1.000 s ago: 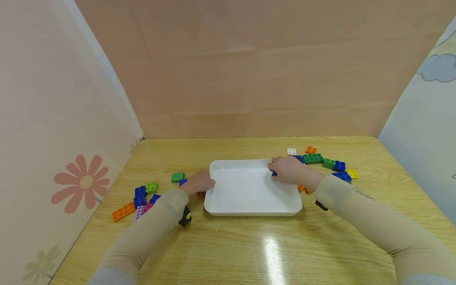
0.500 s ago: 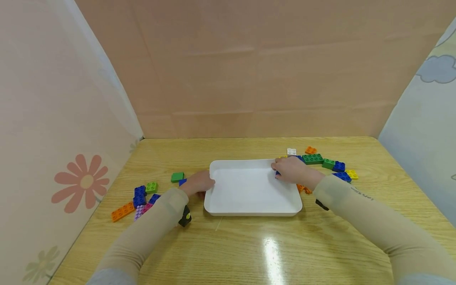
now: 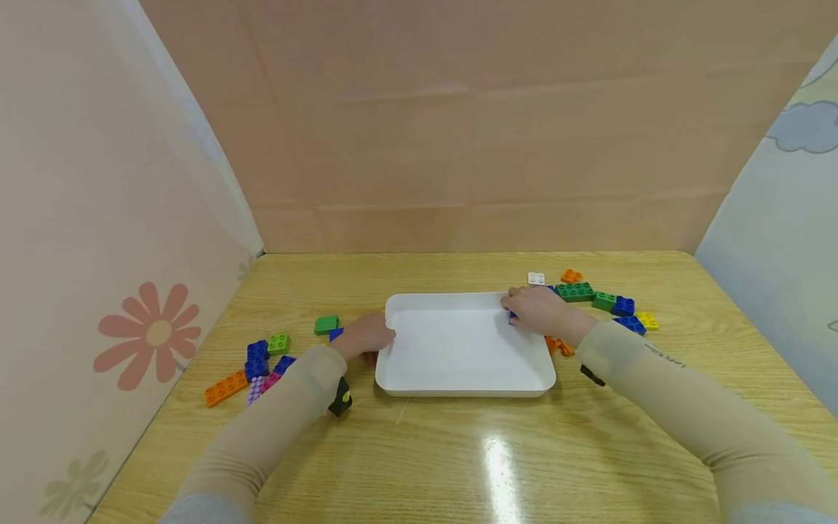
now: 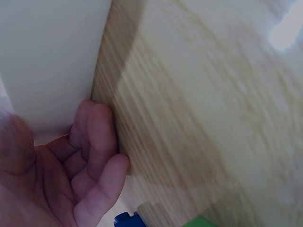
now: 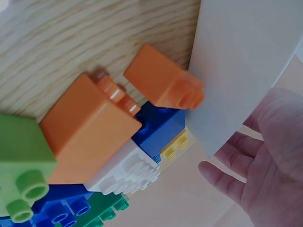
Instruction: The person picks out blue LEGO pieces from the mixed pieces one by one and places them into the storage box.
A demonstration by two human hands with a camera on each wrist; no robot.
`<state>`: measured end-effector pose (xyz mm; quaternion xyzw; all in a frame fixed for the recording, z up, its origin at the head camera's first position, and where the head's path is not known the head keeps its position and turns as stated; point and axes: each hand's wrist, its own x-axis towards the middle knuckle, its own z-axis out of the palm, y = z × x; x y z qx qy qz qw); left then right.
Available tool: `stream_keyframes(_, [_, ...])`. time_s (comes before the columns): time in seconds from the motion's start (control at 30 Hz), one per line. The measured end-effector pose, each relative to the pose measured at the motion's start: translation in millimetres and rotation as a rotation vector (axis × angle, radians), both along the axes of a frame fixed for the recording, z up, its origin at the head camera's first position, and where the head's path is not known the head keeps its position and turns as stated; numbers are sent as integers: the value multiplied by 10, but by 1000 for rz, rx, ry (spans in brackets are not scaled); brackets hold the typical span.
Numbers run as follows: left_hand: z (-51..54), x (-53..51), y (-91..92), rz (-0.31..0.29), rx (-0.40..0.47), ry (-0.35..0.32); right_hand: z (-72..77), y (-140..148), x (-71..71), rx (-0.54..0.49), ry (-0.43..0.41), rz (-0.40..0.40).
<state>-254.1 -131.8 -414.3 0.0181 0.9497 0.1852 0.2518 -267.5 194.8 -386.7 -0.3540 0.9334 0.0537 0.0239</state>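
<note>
Pinching the tray [image 3: 458, 353] at its left wall, likely to steady it between the left and right edges of the counter [image 3: 445, 458], the left hand [image 3: 368, 335] had a narrow grip. The right hand [image 3: 540, 311] seemingly held a blue brick [image 3: 513, 318] inside the right rim, perhaps low for control.

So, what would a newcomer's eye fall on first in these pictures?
First, the shallow white rectangular tray in the middle of the wood-grained table, the left hand and right hand at its ends. Next, colourful studded plastic bricks scattered to both sides. Then the big red-petalled flower on the pale left wall.
</note>
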Motion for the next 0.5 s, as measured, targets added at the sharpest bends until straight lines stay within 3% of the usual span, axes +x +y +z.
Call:
stream_keyframes(0.23, [5, -14, 16, 1, -8, -19, -4, 11, 5, 11, 5, -7])
stream_keyframes(0.5, [-8, 11, -9, -41, 14, 45, -21, 16, 14, 23, 2, -12])
